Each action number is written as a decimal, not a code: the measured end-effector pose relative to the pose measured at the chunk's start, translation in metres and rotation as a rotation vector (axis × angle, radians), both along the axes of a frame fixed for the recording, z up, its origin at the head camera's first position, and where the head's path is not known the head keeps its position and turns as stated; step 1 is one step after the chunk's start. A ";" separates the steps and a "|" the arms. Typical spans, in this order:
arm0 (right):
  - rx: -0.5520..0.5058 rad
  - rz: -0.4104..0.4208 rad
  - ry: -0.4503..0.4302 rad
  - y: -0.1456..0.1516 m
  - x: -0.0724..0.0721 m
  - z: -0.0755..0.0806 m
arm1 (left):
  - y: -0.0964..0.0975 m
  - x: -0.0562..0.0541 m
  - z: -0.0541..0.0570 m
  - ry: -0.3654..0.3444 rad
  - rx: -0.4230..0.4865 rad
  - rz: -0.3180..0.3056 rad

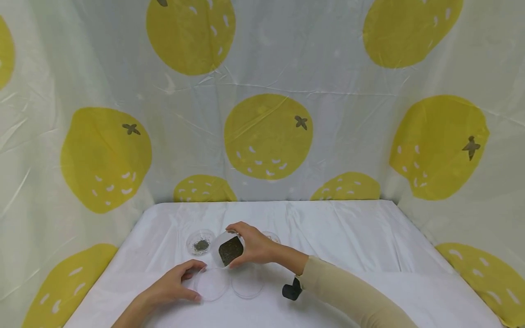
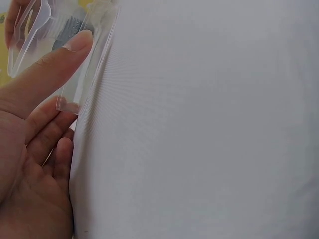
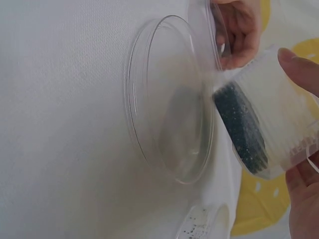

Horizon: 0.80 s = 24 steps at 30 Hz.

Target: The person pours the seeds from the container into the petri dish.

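Observation:
My right hand grips a clear plastic tub between thumb and fingers. The tub is tilted, and dark granular material lies against its lower side. Below it on the white cloth stands a clear petri dish. My left hand holds that dish by its left edge, thumb at the near side and fingers at the far side. In the left wrist view the thumb lies against the dish's clear wall. A second petri dish stands just right of the first.
Farther back on the left is a dish with a small heap of dark grains. Another dish is partly hidden behind my right hand. White cloth covers the table, with a lemon-print curtain around it.

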State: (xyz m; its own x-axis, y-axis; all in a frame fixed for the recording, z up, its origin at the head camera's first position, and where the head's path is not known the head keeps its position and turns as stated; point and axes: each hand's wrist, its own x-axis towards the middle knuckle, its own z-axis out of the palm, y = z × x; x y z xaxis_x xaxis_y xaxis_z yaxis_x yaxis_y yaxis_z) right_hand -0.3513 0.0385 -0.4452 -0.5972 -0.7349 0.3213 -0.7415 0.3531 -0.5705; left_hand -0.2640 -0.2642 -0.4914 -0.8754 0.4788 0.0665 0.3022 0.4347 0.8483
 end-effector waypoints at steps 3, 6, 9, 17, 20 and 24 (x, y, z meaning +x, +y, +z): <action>0.020 0.002 0.031 -0.002 0.002 0.002 | 0.001 0.000 0.001 0.001 0.004 -0.001; 0.037 0.009 0.066 -0.004 0.005 0.003 | 0.001 0.000 0.002 -0.001 0.006 0.000; 0.057 0.017 0.100 -0.006 0.007 0.003 | 0.000 0.001 0.000 0.002 -0.002 0.004; 0.139 -0.017 0.159 -0.012 0.010 0.003 | 0.001 0.002 -0.001 0.002 -0.012 0.011; 0.154 -0.029 0.179 -0.013 0.013 0.004 | 0.001 0.002 -0.001 -0.004 -0.011 0.011; 0.169 -0.033 0.214 -0.014 0.015 0.006 | 0.001 0.002 -0.001 -0.012 -0.017 0.012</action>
State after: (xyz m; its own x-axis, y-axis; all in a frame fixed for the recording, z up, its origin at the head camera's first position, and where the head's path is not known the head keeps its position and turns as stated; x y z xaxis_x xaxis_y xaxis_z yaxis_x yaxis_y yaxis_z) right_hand -0.3362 0.0242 -0.4392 -0.5531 -0.7702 0.3175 -0.8256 0.4557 -0.3329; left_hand -0.2623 -0.2637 -0.4922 -0.8820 0.4688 0.0479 0.2867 0.4532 0.8440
